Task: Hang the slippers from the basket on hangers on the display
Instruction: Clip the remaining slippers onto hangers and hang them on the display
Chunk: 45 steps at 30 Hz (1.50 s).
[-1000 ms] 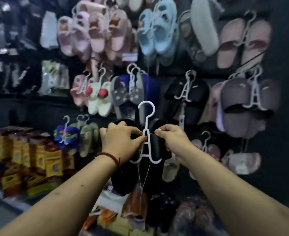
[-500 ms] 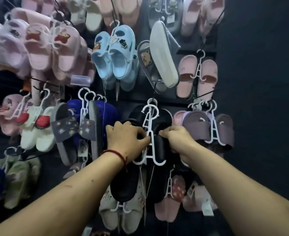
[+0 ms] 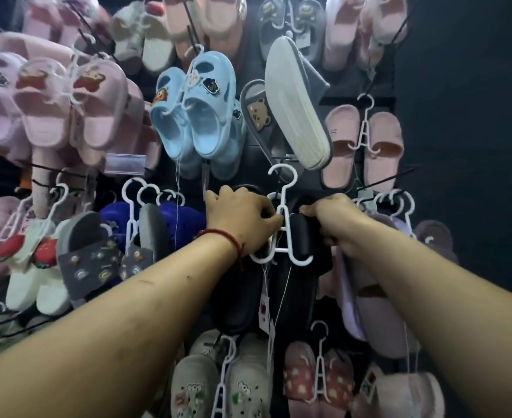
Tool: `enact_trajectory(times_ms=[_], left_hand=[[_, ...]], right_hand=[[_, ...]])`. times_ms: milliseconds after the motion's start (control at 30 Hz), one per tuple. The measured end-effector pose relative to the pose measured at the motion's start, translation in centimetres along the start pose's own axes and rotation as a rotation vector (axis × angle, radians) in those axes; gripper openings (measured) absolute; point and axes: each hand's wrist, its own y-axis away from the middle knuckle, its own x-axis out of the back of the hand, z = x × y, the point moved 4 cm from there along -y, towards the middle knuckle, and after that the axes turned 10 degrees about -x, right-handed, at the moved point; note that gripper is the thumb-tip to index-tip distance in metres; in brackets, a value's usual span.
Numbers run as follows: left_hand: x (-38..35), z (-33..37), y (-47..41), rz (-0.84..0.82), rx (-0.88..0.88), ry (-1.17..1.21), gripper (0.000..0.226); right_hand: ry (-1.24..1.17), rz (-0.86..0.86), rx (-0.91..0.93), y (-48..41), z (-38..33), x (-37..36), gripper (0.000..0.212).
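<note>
black slippers (image 3: 236,300), hanger (image 3: 283,208): l hand (image 3: 239,217), r hand (image 3: 336,220)

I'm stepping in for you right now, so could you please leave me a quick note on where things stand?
Left hand: grips the black slippers left of the white hanger.
Right hand: grips the same pair on its right side.
Done: pair is on the hanger, held up at the display wall.
Left: whether the hook is on a peg cannot be told; seat it, release, fetch the next pair. Basket not in view.
</note>
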Motion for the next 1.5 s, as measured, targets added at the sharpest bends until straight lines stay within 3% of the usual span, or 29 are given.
enact_trajectory(times_ms=[433, 600, 733, 867, 933, 1100, 1200, 1367, 1500], left_hand=[[-9.3, -2.4, -4.2, -0.290, 0.044, 0.037, 0.038], [-13.2, -3.2, -4.4, -0.255, 0.064, 0.116, 0.026], [-13.9, -4.1, -3.9, -0.267, 0.083, 0.172, 0.036], [-11.0, -4.7, -2.8, -0.211, 0.046, 0.183, 0.036], [-9.0, -4.8, -1.7, -0.191, 0.021, 0.220, 0.038], [-3.6, -4.9, 2.5, -0.293, -0.034, 0.095, 0.057], [-0.2, -5.3, 5.9, -0.313, -0.036, -0.003, 0.060], [4.3, -7.0, 13.2, -0.344, 0.015, -0.092, 0.063], [7.7, -8.5, 19.6, -0.413, 0.088, -0.178, 0.065]], right_hand=[[0.139, 0.011, -0.081, -8.2, 3.3, -2.9, 0.027], [0.206, 0.177, -0.040, -11.4, 6.0, -4.2, 0.020], [0.284, 0.212, -0.041, -11.5, 6.3, -4.5, 0.018], [0.320, 0.296, -0.043, -9.8, 5.2, -3.9, 0.039], [0.318, 0.284, -0.018, -8.2, 4.6, -3.9, 0.037], [0.446, 0.251, 0.069, -2.1, 2.9, -3.8, 0.055], [0.569, 0.156, 0.126, 2.8, 2.3, -4.6, 0.045], [0.677, -0.038, 0.239, 10.7, 2.3, -7.9, 0.066], [0.709, -0.185, 0.403, 17.1, 2.1, -12.0, 0.064]])
